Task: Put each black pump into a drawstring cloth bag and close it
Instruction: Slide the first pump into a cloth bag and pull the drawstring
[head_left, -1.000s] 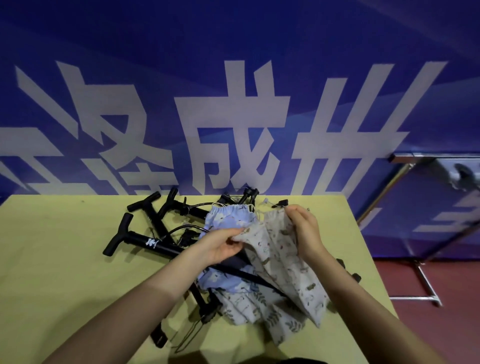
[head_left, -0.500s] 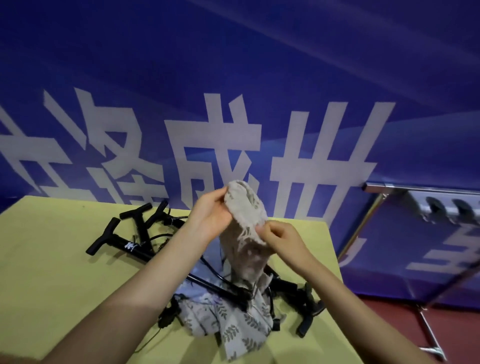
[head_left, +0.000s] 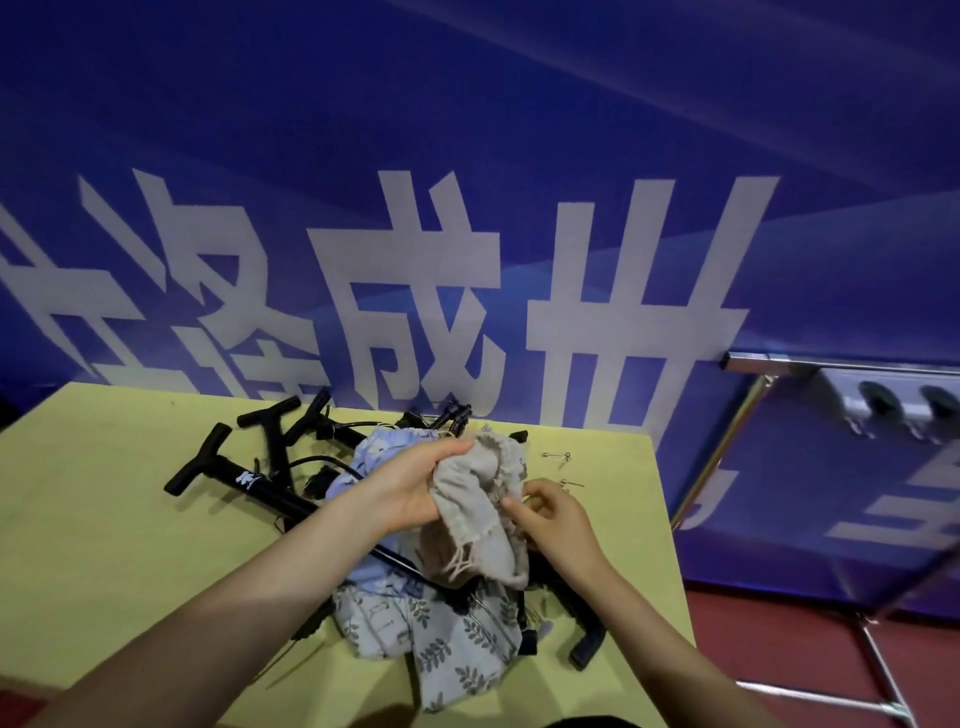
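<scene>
My left hand (head_left: 410, 483) grips the top of a beige drawstring cloth bag (head_left: 478, 514), held just above the pile at the middle of the yellow table (head_left: 104, 545). My right hand (head_left: 550, 514) pinches the bag's gathered edge on its right side. Under them lie a light blue bag (head_left: 379, 447) and a grey bag with a leaf print (head_left: 457, 644). Several black pumps (head_left: 249, 480) with T-handles lie crossed to the left and under the bags, partly hidden by cloth.
Two small metal needle fittings (head_left: 558, 456) lie on the table right of the pile. A blue banner (head_left: 467, 208) with white characters stands right behind the table. A metal rack (head_left: 831, 364) stands on the red floor to the right.
Both hands have brought the beige bag down from in front of the banner to just above the pile. My right hand has shifted to the bag's right edge.
</scene>
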